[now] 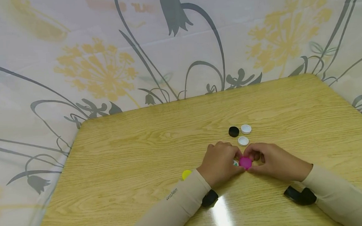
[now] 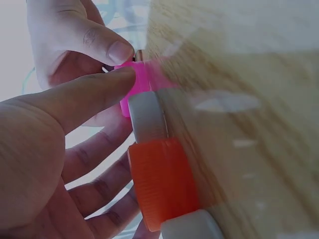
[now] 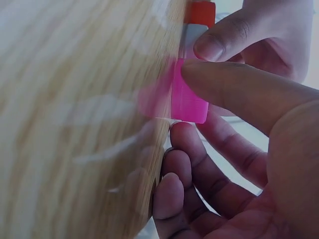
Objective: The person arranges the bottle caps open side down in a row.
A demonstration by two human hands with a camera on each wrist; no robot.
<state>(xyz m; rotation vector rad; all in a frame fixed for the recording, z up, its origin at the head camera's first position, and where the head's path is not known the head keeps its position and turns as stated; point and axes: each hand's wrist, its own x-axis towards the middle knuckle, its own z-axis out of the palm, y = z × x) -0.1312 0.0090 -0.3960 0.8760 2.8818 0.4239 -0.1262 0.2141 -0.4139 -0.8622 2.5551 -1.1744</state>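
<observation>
A pink bottle cap point(image 1: 245, 163) stands on the wooden table between both hands. My left hand point(image 1: 222, 163) and right hand point(image 1: 275, 161) meet at it, thumbs on the near side and index fingers on the far side, pinching it. Against the pink cap, a grey-white cap point(image 2: 147, 117) stands in a row with an orange cap point(image 2: 163, 181) and another whitish cap point(image 2: 193, 228). In the head view, my left hand covers most of this row. The right hand's other fingers curl loosely beside the pink cap in the right wrist view.
Beyond the hands lie a black cap point(image 1: 233, 131) and two white caps, one farther back point(image 1: 246, 129) and one nearer point(image 1: 243, 141). A yellow cap point(image 1: 187, 175) shows beside the left sleeve. Patterned fabric point(image 1: 153, 59) hangs behind the table point(image 1: 133, 147).
</observation>
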